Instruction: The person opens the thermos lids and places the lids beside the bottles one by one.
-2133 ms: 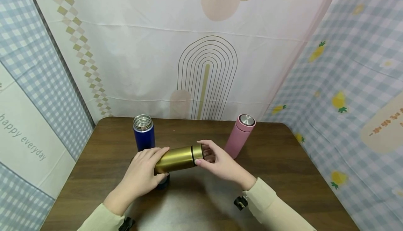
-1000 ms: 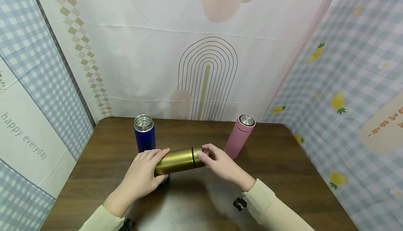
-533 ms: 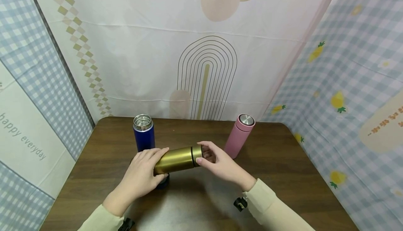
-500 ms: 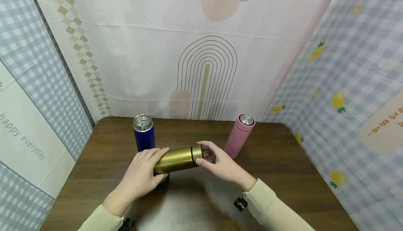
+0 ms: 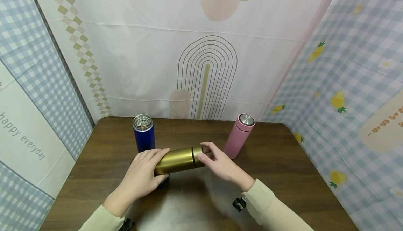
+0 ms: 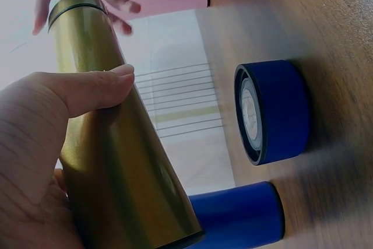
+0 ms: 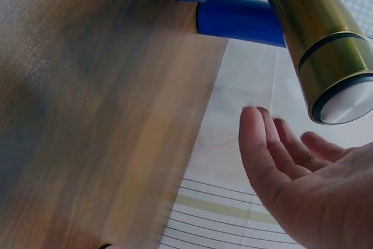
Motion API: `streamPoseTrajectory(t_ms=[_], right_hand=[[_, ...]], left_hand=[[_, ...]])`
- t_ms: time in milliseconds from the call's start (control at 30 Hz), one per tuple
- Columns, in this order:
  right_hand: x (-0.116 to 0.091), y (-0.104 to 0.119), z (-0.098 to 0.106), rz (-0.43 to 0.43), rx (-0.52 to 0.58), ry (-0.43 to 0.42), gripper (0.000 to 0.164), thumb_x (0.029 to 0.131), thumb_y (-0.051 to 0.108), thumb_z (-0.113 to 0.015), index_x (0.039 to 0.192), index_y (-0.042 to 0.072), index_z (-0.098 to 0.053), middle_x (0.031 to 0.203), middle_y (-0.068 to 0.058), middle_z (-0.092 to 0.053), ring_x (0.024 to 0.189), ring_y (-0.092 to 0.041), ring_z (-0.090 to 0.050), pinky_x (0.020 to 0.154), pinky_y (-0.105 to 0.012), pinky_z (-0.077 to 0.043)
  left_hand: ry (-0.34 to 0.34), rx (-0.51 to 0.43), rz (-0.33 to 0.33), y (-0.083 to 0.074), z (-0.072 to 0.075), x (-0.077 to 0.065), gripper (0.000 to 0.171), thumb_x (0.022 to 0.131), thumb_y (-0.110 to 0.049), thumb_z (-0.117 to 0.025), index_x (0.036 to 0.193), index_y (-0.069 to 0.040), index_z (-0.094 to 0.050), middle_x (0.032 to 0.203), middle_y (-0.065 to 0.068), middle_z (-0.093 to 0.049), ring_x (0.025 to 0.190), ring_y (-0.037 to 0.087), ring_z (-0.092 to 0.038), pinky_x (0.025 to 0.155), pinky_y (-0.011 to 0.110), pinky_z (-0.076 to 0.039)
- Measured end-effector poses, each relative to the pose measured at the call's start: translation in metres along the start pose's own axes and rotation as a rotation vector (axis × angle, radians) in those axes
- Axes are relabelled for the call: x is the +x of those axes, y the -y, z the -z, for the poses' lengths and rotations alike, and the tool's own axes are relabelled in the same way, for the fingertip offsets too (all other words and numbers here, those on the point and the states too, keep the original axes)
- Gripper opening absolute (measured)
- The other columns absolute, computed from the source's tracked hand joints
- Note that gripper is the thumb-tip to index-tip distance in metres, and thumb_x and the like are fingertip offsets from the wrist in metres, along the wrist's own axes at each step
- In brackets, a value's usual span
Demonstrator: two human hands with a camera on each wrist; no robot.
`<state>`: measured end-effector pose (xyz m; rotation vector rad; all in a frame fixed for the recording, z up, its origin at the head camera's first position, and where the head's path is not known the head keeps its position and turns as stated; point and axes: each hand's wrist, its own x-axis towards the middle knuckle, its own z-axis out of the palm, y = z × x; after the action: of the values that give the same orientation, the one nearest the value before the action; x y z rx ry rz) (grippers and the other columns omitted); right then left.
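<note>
My left hand (image 5: 141, 173) grips the body of a gold thermos bottle (image 5: 176, 160), tilted nearly level above the table, its lid end toward the right. Its lid (image 7: 338, 71) has a silver top and sits on the bottle. Beside that lid is my right hand (image 7: 315, 185), fingers loosely bent and apart from it in the right wrist view; in the head view the thumb overlaps the lid. Behind the left hand stands a blue thermos bottle (image 5: 145, 138) with an uncovered steel mouth. Its blue cap (image 6: 282, 112) lies inside-up on the table, mostly hidden under the gold bottle in the head view.
A pink thermos bottle (image 5: 237, 138) with its lid on stands upright at the right, just beyond the right hand. The brown wooden table (image 5: 283, 175) ends at a printed cloth backdrop (image 5: 141, 66), with checked cloth (image 5: 346, 84) along the sides.
Half a second ago the right hand's fingers and thumb were round the gold lid; now they have loosened and turned, moving slightly right. The left hand keeps its grip in place.
</note>
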<state>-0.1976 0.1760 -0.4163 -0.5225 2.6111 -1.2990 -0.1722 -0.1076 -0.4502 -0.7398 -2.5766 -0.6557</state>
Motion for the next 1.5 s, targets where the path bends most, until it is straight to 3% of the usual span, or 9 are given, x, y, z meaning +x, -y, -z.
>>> streamPoseTrajectory(t_ms=[167,367,600,800,933,1067,1333,1500], right_hand=[[0.000,0.000,-0.001,-0.030,-0.020,0.006,0.053,0.096,0.054,-0.049,0.128,0.012,-0.050,0.095,-0.002,-0.060,0.076,-0.016,-0.061,0.071,-0.033,-0.052],[0.001,0.000,0.000,-0.016,-0.014,0.005,0.046,0.094,0.053,-0.054,0.116,0.013,-0.054,0.084,-0.002,-0.060,0.074,-0.018,-0.061,0.067,-0.033,-0.051],[0.001,0.002,0.001,0.035,0.043,0.013,0.049,0.092,0.042,-0.064,0.127,0.011,-0.051,0.104,-0.002,-0.060,0.087,-0.016,-0.061,0.076,-0.032,-0.052],[0.001,0.000,0.003,0.108,0.115,0.050,0.053,0.090,0.031,-0.070,0.136,0.022,-0.046,0.117,-0.002,-0.055,0.099,-0.019,-0.060,0.082,-0.032,-0.052],[0.000,0.001,0.004,0.092,0.103,0.043,0.059,0.090,0.035,-0.069,0.140,0.026,-0.040,0.119,-0.002,-0.053,0.100,-0.017,-0.059,0.084,-0.034,-0.051],[0.000,0.002,0.003,0.040,0.073,0.023,0.058,0.093,0.042,-0.063,0.141,0.023,-0.039,0.116,-0.004,-0.054,0.095,-0.017,-0.059,0.080,-0.035,-0.051],[0.003,0.001,0.002,-0.023,0.015,0.010,0.049,0.096,0.046,-0.056,0.129,0.010,-0.050,0.089,-0.004,-0.060,0.073,-0.019,-0.060,0.066,-0.033,-0.051],[-0.001,0.014,0.005,-0.015,0.044,0.027,0.046,0.095,0.035,-0.061,0.129,0.005,-0.050,0.096,-0.005,-0.060,0.077,-0.017,-0.060,0.068,-0.032,-0.052]], left_hand=[[0.005,0.003,0.001,-0.001,0.001,0.000,0.083,0.067,-0.030,-0.087,0.140,-0.017,-0.050,0.120,0.004,-0.059,0.109,0.026,-0.054,0.095,0.047,-0.040],[0.006,0.008,0.001,-0.001,0.002,0.000,0.083,0.067,-0.031,-0.087,0.140,-0.017,-0.050,0.120,0.004,-0.059,0.109,0.026,-0.054,0.095,0.047,-0.040],[0.003,0.007,0.000,0.000,0.003,0.000,0.083,0.067,-0.030,-0.087,0.140,-0.017,-0.050,0.120,0.005,-0.059,0.109,0.027,-0.054,0.095,0.048,-0.040],[0.003,0.009,0.000,0.001,0.003,-0.001,0.084,0.066,-0.031,-0.088,0.140,-0.017,-0.050,0.120,0.005,-0.059,0.108,0.027,-0.055,0.094,0.048,-0.040],[0.004,0.010,0.001,0.001,0.004,0.000,0.084,0.066,-0.031,-0.088,0.140,-0.017,-0.050,0.120,0.005,-0.059,0.108,0.027,-0.055,0.094,0.048,-0.040],[0.008,0.012,-0.003,0.000,0.004,0.000,0.084,0.067,-0.031,-0.088,0.140,-0.017,-0.050,0.120,0.005,-0.059,0.108,0.027,-0.055,0.095,0.048,-0.040],[0.011,0.020,-0.003,-0.001,0.004,0.000,0.084,0.067,-0.032,-0.087,0.140,-0.017,-0.049,0.120,0.005,-0.059,0.108,0.026,-0.055,0.095,0.047,-0.040],[0.014,0.022,-0.001,-0.001,0.005,0.001,0.083,0.067,-0.031,-0.087,0.140,-0.017,-0.049,0.120,0.005,-0.059,0.108,0.027,-0.055,0.095,0.048,-0.040]])
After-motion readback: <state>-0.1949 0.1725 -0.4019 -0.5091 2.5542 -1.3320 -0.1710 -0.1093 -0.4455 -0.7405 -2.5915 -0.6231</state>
